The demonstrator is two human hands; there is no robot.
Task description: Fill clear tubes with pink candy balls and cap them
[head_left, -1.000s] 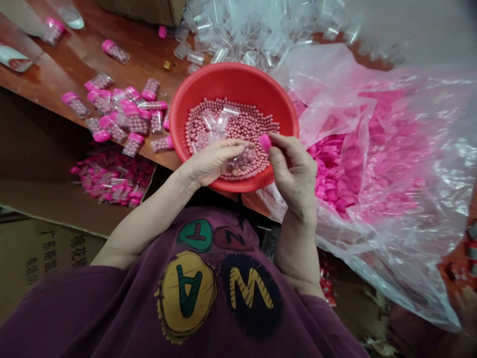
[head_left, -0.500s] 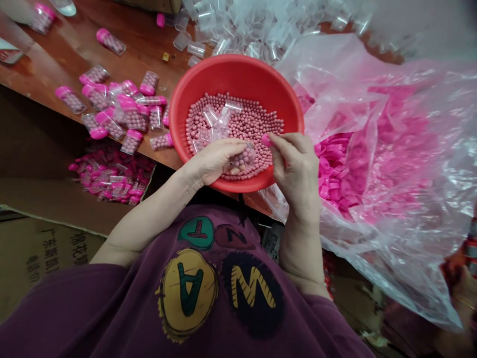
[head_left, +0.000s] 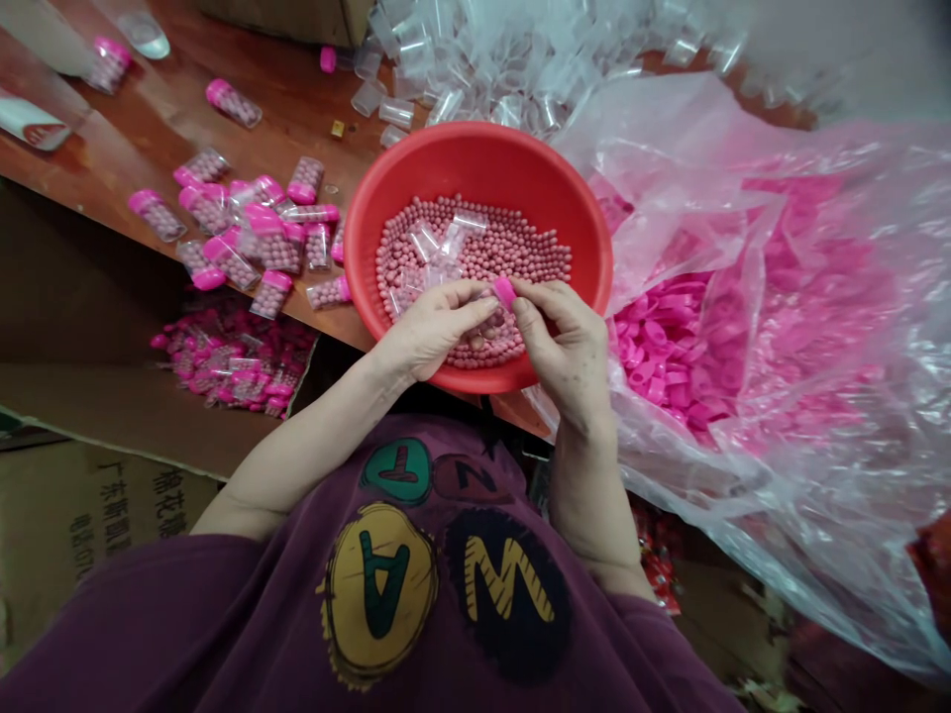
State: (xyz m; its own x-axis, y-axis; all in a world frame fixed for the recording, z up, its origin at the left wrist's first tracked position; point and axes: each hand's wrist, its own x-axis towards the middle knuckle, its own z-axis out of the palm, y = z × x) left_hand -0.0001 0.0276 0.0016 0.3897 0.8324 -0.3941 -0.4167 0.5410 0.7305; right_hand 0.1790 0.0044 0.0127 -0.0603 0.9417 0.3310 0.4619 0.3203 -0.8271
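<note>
Over the red basin (head_left: 475, 149), my left hand (head_left: 437, 325) is closed around a small clear bottle (head_left: 485, 315) with pink beads in it, partly hidden by my fingers. My right hand (head_left: 566, 342) pinches a bright pink cap (head_left: 505, 290) right at the bottle's mouth. Whether the cap is seated on it, I cannot tell. Below both hands lies a layer of loose pink beads (head_left: 535, 253). Several clear bottles (head_left: 450, 238) rest on the beads in the basin.
To the right, a clear plastic bag (head_left: 817, 495) holds many pink caps (head_left: 661, 347). Empty clear bottles (head_left: 475, 59) are heaped behind the basin. Capped bead bottles (head_left: 267, 238) lie on the table at left, and more fill a cardboard box (head_left: 96, 386) below the table edge.
My right hand has moved left, bringing the pink cap from beside the bottle to its mouth. My left hand still holds the bottle. The whole view has shifted slightly.
</note>
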